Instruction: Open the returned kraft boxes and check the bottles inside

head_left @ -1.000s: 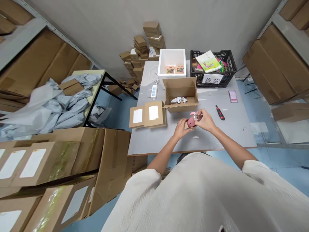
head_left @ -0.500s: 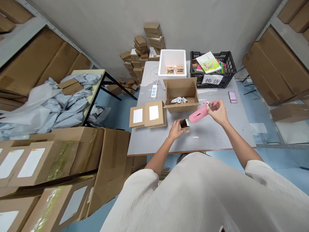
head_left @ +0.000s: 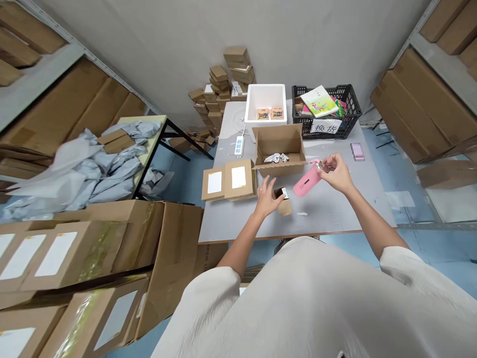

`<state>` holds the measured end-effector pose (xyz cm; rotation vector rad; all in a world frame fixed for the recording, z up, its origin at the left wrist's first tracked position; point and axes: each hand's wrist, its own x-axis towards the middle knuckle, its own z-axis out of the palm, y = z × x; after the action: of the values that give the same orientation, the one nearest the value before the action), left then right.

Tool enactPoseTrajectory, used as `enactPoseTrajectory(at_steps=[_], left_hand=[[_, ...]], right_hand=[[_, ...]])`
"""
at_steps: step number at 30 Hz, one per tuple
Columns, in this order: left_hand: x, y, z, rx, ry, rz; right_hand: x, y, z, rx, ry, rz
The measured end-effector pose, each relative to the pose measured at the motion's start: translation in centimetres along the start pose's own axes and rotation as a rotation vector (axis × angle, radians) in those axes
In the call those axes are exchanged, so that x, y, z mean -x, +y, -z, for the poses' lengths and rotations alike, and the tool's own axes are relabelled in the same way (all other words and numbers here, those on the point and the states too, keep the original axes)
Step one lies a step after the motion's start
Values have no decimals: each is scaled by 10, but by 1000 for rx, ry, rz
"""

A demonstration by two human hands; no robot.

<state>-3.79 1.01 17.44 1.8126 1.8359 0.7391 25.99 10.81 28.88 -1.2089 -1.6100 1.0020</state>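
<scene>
My right hand (head_left: pixel 334 172) grips a pink bottle (head_left: pixel 307 181) by its clear, shiny cap end; the bottle is tilted, its base pointing down and left, and a pink strap shows near the cap. My left hand (head_left: pixel 267 198) has its fingers spread, just left of a small brown carton (head_left: pixel 284 207) with an open end and a dark inside. Whether the thumb still touches that carton I cannot tell. Behind both hands stands an open cardboard box (head_left: pixel 279 149) with crumpled white paper (head_left: pixel 276 157) inside.
Two closed cartons with white labels (head_left: pixel 238 177) lie left of the open box. A power strip (head_left: pixel 239 146), a white foam box (head_left: pixel 266 99) and a black crate (head_left: pixel 326 112) with books stand farther back. A pink-and-purple phone-like item (head_left: pixel 357 151) lies right. Large cartons (head_left: pixel 179 268) crowd the left side.
My left hand has let go of the small carton, its fingers opening and lifting away. The carton now rests on the table. The bottle has tilted a little more steeply in my right hand.
</scene>
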Motion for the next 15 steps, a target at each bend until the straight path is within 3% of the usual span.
enactPoseTrajectory(at_steps=[3,7,11,15], left_hand=[[-19,49,5,117,-64,-105],[-38,98,3,175,-129,-86],[-42,110,-2,341,-88,27],[-43,102,-4,860,-98,110]], right_hand=[[-7,-3,-6,-11,-13,-12],[-19,-6,-15,-47,-9,-46],[-26,-3,-19,-141,11,-77],[-12,7,-20,-280,-30,-183]])
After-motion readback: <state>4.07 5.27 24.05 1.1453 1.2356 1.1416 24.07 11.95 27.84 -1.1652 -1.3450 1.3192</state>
